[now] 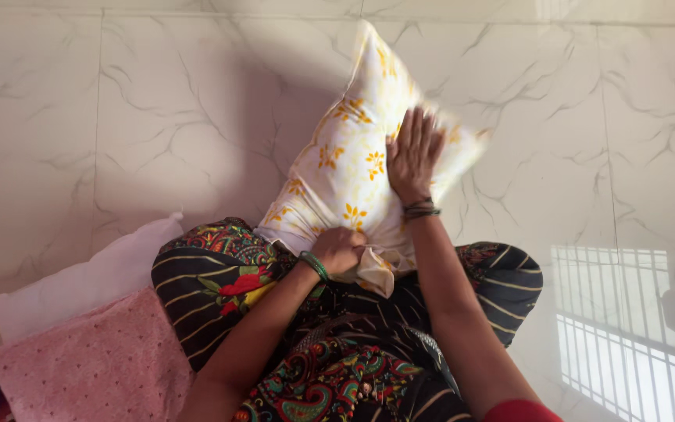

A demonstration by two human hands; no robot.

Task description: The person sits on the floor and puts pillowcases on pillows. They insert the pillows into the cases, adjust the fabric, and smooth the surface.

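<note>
Seated on white marble floor (119, 117), with cream pillow with yellow flowers (345, 176) propped upright on lap at 12 o'clock. Left hand (339, 250) fisted tight on gathered open end of cover at pillow's 6 o'clock; right hand (412, 155) spread flat, fingers wide, pressing upper face toward 2 o'clock. Best done, judging by slack, by keeping bunched cloth pinned while palm pushes filling into far corner; pink and white pillows (95, 336) stacked at 8 o'clock.

Left hand (340, 248) grips the floral pillow (345, 168) — right hand (413, 155) flat on it.
</note>
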